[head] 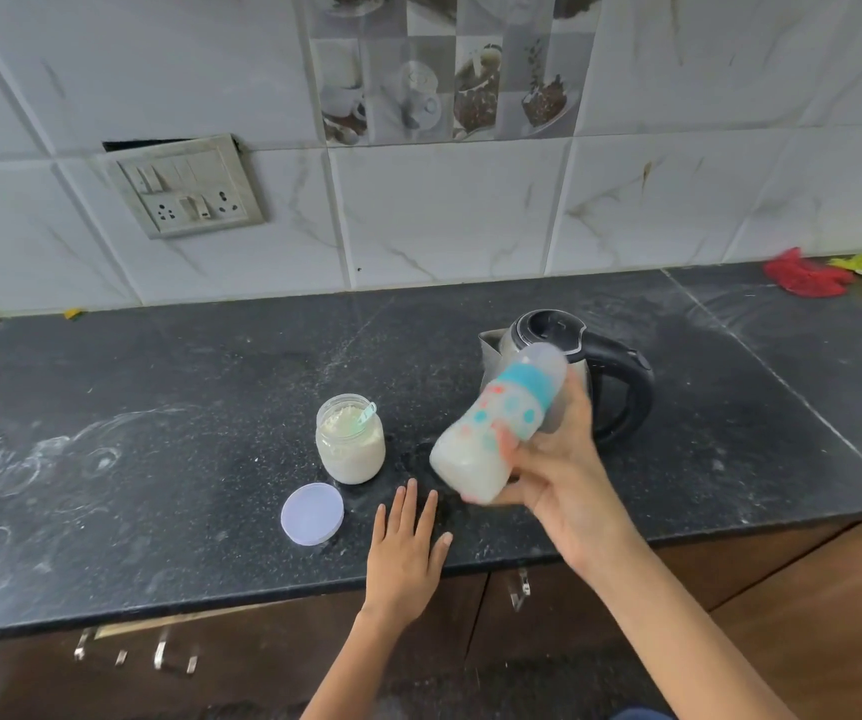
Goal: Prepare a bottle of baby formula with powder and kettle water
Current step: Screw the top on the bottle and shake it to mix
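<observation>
Baby bottle: capped, milky, tilted in the air before the kettle.
Right hand: fingers wrapped round bottle, which looks blurred.
Left hand: flat, fingers spread on tabletop.
Powder jar: open, scoop inside; lid just beside.

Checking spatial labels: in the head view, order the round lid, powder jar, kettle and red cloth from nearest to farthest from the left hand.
From the left hand:
1. Round lid, just to its left.
2. Powder jar, behind the lid.
3. Kettle, back right.
4. Red cloth, far right by the wall.
</observation>
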Demonstrator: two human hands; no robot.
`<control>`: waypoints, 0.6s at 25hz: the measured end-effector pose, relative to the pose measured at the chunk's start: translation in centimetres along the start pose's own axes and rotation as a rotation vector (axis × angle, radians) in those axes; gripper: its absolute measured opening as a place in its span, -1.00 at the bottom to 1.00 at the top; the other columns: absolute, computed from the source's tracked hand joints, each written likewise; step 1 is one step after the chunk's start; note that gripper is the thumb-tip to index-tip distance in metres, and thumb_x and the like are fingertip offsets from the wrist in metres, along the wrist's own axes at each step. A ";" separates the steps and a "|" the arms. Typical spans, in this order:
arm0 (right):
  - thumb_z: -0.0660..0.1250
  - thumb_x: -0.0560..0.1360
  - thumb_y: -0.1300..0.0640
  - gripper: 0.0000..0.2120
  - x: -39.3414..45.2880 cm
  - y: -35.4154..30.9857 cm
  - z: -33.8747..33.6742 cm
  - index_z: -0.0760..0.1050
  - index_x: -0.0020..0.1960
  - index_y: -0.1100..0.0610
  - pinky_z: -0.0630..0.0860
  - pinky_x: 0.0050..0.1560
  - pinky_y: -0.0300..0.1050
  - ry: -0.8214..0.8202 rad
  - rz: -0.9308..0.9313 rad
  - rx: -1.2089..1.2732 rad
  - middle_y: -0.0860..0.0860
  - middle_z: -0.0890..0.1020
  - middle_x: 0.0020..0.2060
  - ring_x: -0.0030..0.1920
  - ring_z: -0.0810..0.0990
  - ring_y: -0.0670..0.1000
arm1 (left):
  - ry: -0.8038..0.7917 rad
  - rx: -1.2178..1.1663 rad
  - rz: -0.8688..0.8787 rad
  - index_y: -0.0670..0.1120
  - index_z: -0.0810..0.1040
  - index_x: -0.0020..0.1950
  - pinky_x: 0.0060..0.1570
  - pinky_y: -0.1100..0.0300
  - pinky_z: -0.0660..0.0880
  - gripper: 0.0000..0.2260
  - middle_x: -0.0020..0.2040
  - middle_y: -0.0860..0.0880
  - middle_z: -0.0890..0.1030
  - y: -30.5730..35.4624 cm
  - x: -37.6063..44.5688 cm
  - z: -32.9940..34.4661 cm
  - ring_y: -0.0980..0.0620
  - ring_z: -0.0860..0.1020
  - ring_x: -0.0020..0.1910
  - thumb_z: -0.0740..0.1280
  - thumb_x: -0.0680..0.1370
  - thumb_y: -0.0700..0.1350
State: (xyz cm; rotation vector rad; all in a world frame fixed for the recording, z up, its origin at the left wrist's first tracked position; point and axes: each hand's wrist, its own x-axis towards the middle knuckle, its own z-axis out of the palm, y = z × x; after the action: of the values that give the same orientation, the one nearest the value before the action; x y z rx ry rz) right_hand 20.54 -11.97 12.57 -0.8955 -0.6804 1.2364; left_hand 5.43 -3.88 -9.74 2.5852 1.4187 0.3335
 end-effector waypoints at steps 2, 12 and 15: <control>0.47 0.37 0.33 -0.16 0.5 -0.6 0.0 0.18 0.45 -0.21 0.64 -0.25 0.26 0.071 -0.063 0.071 0.09 0.51 0.28 0.17 0.64 0.16 | 0.027 0.001 -0.017 -0.07 0.39 0.42 0.42 -0.07 0.14 -0.46 0.42 -0.15 0.42 0.4 -0.1 0.0 -0.15 0.40 0.39 -0.14 0.65 0.16; 0.45 0.27 0.39 -0.06 -0.7 0.8 0.3 0.16 0.45 -0.23 0.64 -0.24 0.23 0.073 0.010 0.020 0.05 0.66 0.11 0.09 0.68 0.11 | 0.100 -0.140 0.022 -0.01 0.31 0.43 0.36 -0.13 0.23 -0.59 0.40 -0.12 0.44 0.3 -0.3 0.2 -0.16 0.40 0.39 -0.02 0.64 0.10; 0.47 0.24 0.37 -0.04 -1.7 1.7 1.1 0.16 0.43 -0.25 0.65 -0.20 0.24 0.008 0.083 -0.048 0.01 0.70 0.03 0.09 0.68 0.14 | 0.149 -0.195 0.045 0.01 0.32 0.38 0.36 -0.18 0.29 -0.66 0.36 -0.09 0.47 0.1 -0.4 0.4 -0.19 0.44 0.35 0.10 0.62 0.04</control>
State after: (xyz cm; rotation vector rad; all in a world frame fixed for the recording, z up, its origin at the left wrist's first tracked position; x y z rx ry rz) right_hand 18.39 -13.31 11.77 -0.9761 -0.6746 1.2935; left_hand 5.43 -4.27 -10.17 2.4807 1.3019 0.6485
